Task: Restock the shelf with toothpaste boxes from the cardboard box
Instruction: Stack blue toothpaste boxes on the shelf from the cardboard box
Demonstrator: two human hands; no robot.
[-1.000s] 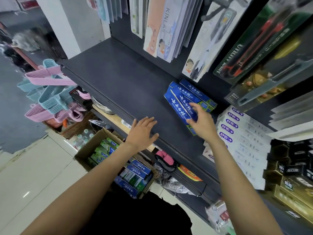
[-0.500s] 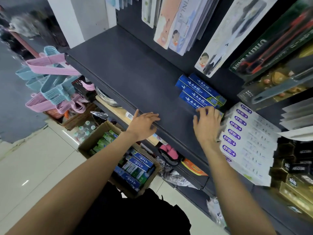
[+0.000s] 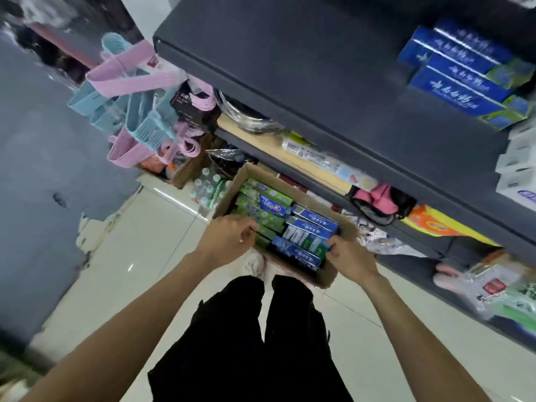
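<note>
An open cardboard box stands on the floor below the shelves, with green toothpaste boxes on its left side and blue ones on its right. My left hand is at the box's near-left side, fingers curled against the ends of the green boxes. My right hand is at the near-right corner, its fingers closed over the end of a blue toothpaste box. Several blue toothpaste boxes lie stacked on the dark upper shelf at the top right.
White boxes sit on the shelf right of the blue stack. Pink and blue hangers hang at the left. Lower shelves hold packets and a pink item. Bottles stand left of the box. My black-trousered legs are on the tiled floor.
Both hands have left the upper shelf and dropped into the cardboard box on the floor. The view has tipped downward. The blue stack stays on the shelf.
</note>
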